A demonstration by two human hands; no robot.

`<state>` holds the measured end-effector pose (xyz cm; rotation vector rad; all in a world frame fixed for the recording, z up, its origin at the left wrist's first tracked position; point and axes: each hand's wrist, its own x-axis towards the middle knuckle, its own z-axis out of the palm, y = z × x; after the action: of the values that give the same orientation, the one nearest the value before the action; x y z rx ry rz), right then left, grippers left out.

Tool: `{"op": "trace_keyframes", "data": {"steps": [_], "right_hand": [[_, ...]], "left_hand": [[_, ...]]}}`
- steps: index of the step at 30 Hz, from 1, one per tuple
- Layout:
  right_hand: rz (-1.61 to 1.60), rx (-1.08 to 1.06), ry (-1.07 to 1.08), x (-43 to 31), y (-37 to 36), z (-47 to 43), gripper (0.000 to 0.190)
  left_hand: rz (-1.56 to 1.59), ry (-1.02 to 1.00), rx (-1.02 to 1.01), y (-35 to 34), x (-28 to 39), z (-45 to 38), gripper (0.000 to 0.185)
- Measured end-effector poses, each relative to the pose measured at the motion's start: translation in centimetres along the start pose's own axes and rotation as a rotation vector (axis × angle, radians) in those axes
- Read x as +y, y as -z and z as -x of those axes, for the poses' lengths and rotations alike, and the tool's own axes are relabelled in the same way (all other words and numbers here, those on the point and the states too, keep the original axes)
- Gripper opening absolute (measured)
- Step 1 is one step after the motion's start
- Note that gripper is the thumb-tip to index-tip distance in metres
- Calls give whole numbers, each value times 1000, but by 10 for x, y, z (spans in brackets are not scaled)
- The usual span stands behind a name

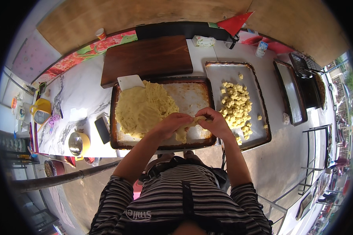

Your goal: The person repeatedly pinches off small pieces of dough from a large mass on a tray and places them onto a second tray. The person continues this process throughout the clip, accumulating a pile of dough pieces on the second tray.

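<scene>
My left hand [172, 122] and my right hand [213, 122] hold one strip of yellow dough [181, 133] between them, above the near right part of a browned baking tray [176, 147]. The strip's lower end hangs beside my left hand. In that tray's left half lies a large mound of yellow dough [138, 108], with a white dough scraper [131, 82] resting at its far edge. To the right, a second metal tray [254, 76] holds a heap of small dough pieces [236, 100], a few of them lying apart.
A dark wooden board [147, 58] lies behind the trays. Left of them are a black phone [101, 130], a yellow-sided metal pot [79, 144] and a yellow container [42, 110]. Tissues [204, 41] stand at the back; another tray [291, 94] is at the far right.
</scene>
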<state>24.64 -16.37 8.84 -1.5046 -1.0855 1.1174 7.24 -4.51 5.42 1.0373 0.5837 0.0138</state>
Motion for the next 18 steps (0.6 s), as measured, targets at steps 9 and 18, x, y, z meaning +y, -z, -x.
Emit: {"op": "trace_keyframes", "data": {"steps": [9, 18], "right_hand": [[-345, 127, -29, 13, -9, 2, 18], [-167, 31, 8, 10, 2, 2, 15]], "left_hand": [[409, -149, -118, 1, 7, 2, 39], [261, -109, -181, -7, 10, -4, 44]]}}
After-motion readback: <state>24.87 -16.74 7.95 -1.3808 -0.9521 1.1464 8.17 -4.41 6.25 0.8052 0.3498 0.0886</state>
